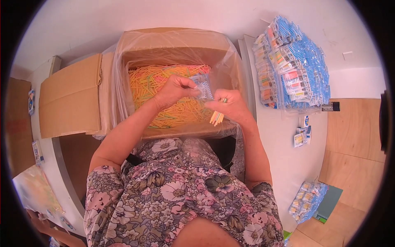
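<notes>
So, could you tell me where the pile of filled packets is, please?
In the head view, the pile of filled packets lies on the white table at the person's right, beside the box.

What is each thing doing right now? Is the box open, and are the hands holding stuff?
Cardboard box: open, flaps folded out, lined with clear plastic.
Colourful sticks: loose, heaped inside the box.
Left hand: grip closed on a small clear packet.
Right hand: grip closed on a few sticks.
Filled packets: stacked in a pile on the white table.
</notes>
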A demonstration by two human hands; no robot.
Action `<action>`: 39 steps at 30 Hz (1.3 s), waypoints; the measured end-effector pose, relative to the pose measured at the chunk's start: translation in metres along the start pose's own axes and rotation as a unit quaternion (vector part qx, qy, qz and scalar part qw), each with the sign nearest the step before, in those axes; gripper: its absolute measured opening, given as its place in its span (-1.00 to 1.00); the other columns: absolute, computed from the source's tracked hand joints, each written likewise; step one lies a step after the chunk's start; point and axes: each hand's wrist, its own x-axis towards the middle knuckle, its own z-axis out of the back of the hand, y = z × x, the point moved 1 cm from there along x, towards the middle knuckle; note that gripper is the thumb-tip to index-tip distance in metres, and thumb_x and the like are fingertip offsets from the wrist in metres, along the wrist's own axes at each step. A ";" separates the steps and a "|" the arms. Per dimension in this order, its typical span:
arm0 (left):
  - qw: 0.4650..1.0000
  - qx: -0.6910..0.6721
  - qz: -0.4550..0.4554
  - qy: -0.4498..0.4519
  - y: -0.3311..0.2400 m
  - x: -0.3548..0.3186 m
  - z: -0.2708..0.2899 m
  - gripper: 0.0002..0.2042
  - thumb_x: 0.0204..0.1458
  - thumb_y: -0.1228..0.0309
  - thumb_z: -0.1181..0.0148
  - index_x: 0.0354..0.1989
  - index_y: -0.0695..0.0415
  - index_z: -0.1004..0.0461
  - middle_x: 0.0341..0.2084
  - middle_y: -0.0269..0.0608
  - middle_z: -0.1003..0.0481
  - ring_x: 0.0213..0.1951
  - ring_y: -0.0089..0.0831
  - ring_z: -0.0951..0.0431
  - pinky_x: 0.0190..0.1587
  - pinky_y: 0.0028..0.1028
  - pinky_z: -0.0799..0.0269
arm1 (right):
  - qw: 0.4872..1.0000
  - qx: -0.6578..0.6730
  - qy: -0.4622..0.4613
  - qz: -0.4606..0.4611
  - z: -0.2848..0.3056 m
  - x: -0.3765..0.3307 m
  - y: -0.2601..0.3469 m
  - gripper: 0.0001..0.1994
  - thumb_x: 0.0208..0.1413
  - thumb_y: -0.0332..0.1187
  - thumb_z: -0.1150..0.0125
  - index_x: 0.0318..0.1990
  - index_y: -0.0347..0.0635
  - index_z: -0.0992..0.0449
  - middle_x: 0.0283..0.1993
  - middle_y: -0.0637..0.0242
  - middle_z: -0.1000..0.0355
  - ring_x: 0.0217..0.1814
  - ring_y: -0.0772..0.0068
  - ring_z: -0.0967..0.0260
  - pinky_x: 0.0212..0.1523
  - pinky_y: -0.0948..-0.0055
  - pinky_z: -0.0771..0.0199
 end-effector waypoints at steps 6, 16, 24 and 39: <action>0.999 -0.004 -0.042 0.009 -0.004 0.002 -0.004 -0.89 -0.13 0.64 -0.26 -0.38 0.28 -0.58 -0.40 -0.29 -0.55 -0.33 -0.60 -0.50 -0.21 -0.57 -0.43 | 0.976 0.140 -0.166 -0.003 0.016 0.007 0.023 -0.77 -0.05 -0.38 -0.30 -0.63 -0.21 -0.40 -0.65 0.52 -0.28 -0.57 0.78 -0.21 -0.57 0.65 -0.15; 0.995 0.066 -0.076 0.022 -0.006 0.002 -0.007 -0.87 -0.14 0.66 -0.26 -0.37 0.29 -0.57 -0.40 -0.26 -0.56 -0.31 -0.58 -0.50 -0.20 -0.56 -0.44 | 0.966 -0.113 -0.231 0.027 0.003 0.031 0.033 -0.72 -0.03 -0.32 -0.29 -0.63 -0.27 -0.40 -0.68 0.50 -0.25 -0.57 0.75 -0.10 -0.57 0.60 -0.12; 0.998 0.037 -0.042 0.028 -0.005 0.003 -0.002 -0.87 -0.14 0.65 -0.26 -0.37 0.29 -0.57 -0.39 -0.27 -0.55 -0.31 -0.59 -0.49 -0.20 -0.57 -0.43 | 0.976 -0.090 -0.188 0.056 0.013 0.041 0.040 -0.73 0.00 -0.28 -0.24 -0.56 -0.31 -0.42 -0.69 0.31 -0.24 -0.60 0.60 -0.13 -0.57 0.46 -0.14; 0.998 0.031 -0.033 0.035 -0.005 0.003 -0.004 -0.87 -0.13 0.65 -0.25 -0.35 0.28 -0.57 -0.39 -0.27 -0.53 -0.32 -0.57 -0.49 -0.18 -0.56 -0.41 | 0.971 -0.132 -0.197 0.038 0.014 0.039 0.025 -0.70 0.02 -0.24 -0.21 -0.57 -0.32 -0.41 -0.69 0.27 -0.25 -0.62 0.54 -0.15 -0.56 0.44 -0.16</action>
